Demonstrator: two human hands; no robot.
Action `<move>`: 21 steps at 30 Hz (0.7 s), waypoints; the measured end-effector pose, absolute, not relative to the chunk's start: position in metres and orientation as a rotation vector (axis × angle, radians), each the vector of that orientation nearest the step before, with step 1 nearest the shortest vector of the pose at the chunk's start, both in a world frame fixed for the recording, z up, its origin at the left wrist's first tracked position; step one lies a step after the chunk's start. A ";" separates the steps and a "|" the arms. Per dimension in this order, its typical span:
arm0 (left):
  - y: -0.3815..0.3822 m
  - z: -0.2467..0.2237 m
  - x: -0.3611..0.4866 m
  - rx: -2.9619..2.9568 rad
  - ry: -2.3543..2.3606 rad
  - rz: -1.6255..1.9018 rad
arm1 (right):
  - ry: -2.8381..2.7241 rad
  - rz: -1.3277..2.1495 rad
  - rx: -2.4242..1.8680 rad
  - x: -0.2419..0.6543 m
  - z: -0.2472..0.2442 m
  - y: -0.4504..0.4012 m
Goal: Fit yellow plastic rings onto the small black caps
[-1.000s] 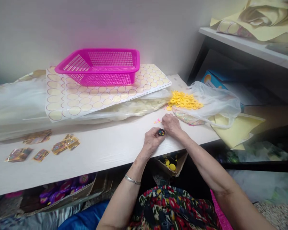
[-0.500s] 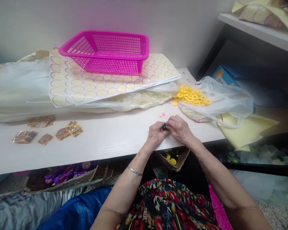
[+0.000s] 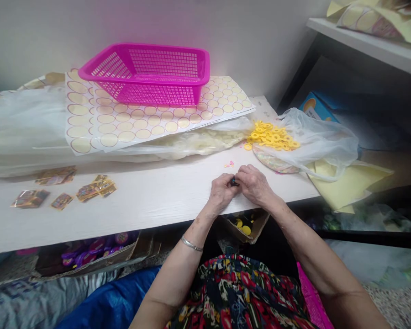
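Note:
My left hand [image 3: 222, 191] and my right hand [image 3: 253, 183] meet over the front edge of the white table [image 3: 171, 187]. Between their fingertips is a small dark object [image 3: 234, 182] with a bit of blue-green, mostly covered by the fingers. Both hands are closed around it. Just beyond them lie a few tiny pink and yellow pieces [image 3: 230, 164]. A pile of yellow ring-shaped parts [image 3: 273, 136] spills from a clear plastic bag [image 3: 324, 137] to the right of the hands.
A pink basket [image 3: 157, 93] stands on sticker sheets [image 3: 123, 125] at the back. Small printed packets [image 3: 96, 188] lie at the left. Below the table edge are a box with yellow discs [image 3: 245, 230] and a box of purple items [image 3: 92, 249]. Yellow paper [image 3: 342, 185] lies at the right.
The view has shifted slightly, so the table items appear a little further left. Both hands keep nearly the same pose around the small dark object.

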State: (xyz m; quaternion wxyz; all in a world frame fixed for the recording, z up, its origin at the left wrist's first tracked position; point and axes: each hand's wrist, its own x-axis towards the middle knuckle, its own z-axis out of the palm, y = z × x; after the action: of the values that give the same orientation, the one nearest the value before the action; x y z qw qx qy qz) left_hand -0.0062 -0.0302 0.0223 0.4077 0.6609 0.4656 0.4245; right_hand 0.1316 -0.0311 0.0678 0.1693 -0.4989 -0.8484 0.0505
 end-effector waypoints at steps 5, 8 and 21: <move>-0.029 0.022 -0.007 1.689 1.171 1.064 | -2.475 0.151 -1.402 0.129 0.074 -0.030; -0.029 0.022 -0.007 1.685 1.164 1.085 | -2.558 0.168 -1.401 0.126 0.080 -0.028; -0.029 0.017 -0.004 1.598 1.192 1.069 | -1.762 0.559 -1.362 0.163 0.061 -0.029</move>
State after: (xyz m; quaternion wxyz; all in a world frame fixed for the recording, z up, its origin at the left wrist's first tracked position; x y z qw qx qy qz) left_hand -0.0040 -0.0292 0.0173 0.4259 0.6391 0.4769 0.4275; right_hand 0.1633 -0.0290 0.0611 0.4101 -0.5410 -0.6999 0.2221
